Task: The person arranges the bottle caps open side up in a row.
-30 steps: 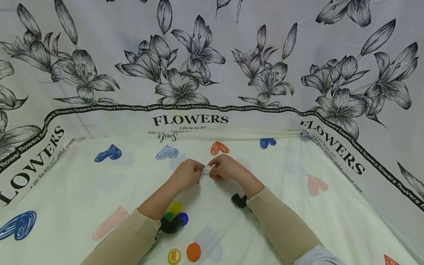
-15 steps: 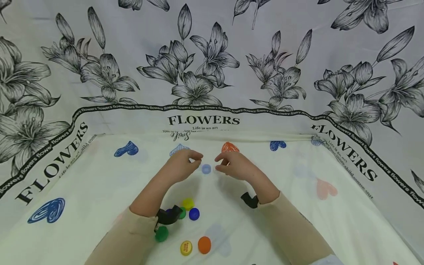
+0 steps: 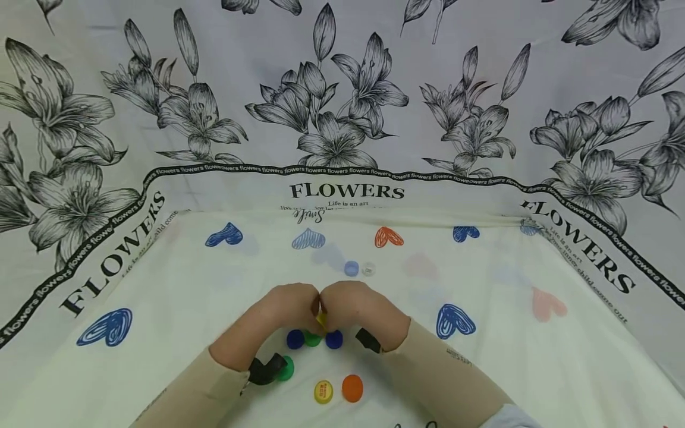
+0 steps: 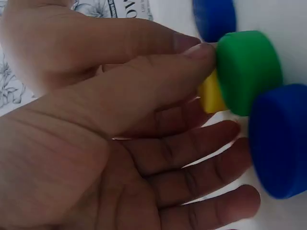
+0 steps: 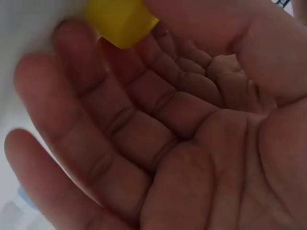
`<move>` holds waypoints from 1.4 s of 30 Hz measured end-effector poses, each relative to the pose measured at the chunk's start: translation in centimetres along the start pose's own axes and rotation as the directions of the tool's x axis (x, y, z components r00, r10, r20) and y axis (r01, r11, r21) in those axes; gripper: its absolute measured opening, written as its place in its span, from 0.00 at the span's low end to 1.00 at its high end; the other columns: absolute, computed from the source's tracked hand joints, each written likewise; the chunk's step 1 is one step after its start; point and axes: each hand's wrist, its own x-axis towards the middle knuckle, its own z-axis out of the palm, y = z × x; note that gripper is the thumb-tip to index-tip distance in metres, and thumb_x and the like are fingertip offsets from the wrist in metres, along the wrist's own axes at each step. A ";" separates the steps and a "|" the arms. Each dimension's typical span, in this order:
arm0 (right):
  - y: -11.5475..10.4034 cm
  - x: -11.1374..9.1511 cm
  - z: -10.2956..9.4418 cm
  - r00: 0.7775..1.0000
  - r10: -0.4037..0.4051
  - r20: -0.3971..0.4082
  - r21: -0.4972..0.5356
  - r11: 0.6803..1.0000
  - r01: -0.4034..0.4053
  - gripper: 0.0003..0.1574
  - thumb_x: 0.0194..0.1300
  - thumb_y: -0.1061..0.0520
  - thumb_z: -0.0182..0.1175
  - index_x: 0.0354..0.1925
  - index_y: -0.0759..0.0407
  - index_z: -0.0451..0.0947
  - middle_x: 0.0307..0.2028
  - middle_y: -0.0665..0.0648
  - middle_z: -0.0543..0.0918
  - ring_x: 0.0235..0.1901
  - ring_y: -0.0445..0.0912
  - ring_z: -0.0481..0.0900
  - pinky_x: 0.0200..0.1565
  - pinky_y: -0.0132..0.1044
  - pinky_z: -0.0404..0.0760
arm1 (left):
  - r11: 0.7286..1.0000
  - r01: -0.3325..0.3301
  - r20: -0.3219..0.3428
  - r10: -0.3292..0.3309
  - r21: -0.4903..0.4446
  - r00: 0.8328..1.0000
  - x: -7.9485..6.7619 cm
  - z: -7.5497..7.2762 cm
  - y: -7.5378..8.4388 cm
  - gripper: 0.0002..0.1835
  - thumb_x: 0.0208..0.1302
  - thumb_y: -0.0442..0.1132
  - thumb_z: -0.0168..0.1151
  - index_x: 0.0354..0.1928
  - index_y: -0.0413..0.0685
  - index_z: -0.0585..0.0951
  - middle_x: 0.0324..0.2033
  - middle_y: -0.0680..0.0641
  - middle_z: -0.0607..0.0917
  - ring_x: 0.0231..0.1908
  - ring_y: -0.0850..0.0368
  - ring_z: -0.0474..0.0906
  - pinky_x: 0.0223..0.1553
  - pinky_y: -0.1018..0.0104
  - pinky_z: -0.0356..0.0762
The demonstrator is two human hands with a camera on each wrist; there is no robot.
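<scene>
Over the middle of the cloth my left hand (image 3: 291, 306) and right hand (image 3: 355, 306) meet, thumbs and fingertips together at a small yellow bottle cap (image 3: 321, 320). Both pinch it. In the right wrist view the yellow cap (image 5: 120, 21) shows at the right thumb and fingertips. The left wrist view has a green cap (image 4: 249, 72) right by the left thumb tip, hiding part of the yellow one. A dark blue cap (image 4: 280, 143) stands close to the left fingers, which are extended below the thumb. Another blue cap (image 3: 295, 339) lies just below the left hand.
Farther back lie a pale blue cap (image 3: 351, 268) and a whitish clear cap (image 3: 368, 269), side by side. Toward me are a second green cap (image 3: 286, 368), a printed yellow cap (image 3: 323, 392) and an orange cap (image 3: 352, 388). A heart-patterned cloth (image 3: 214, 285) covers the surface.
Both hands have let go of the pale blue and clear caps, which now lie on the cloth. They have come back toward me and met at the yellow cap.
</scene>
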 end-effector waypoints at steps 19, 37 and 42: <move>1.0 0.8 0.5 0.999 -0.039 0.004 0.141 0.989 0.038 0.20 0.59 0.58 0.75 0.50 0.58 0.85 0.32 0.47 0.81 0.33 0.44 0.77 0.39 0.34 0.79 | 0.998 -0.014 -0.061 0.011 -0.059 0.998 0.3 0.6 -0.1 0.14 0.52 0.44 0.81 0.33 0.50 0.84 0.24 0.53 0.80 0.27 0.55 0.76 0.34 0.60 0.75; 3.2 1.5 -0.7 0.965 -0.108 -0.239 0.137 0.980 0.144 0.11 0.69 0.62 0.65 0.49 0.62 0.88 0.36 0.51 0.85 0.32 0.45 0.75 0.37 0.36 0.76 | 0.890 -0.047 -0.212 -0.056 -0.453 0.976 2.4 0.0 -2.4 0.12 0.69 0.46 0.68 0.44 0.45 0.92 0.26 0.48 0.84 0.22 0.57 0.73 0.23 0.68 0.66; 4.1 1.9 -1.4 0.961 -0.052 -0.271 0.277 0.952 0.130 0.14 0.72 0.60 0.62 0.52 0.63 0.85 0.32 0.51 0.84 0.31 0.45 0.77 0.35 0.36 0.75 | 0.806 -0.081 -0.353 -0.164 -0.586 0.921 3.0 0.1 -2.2 0.12 0.68 0.46 0.70 0.42 0.44 0.89 0.33 0.45 0.88 0.28 0.52 0.79 0.27 0.66 0.73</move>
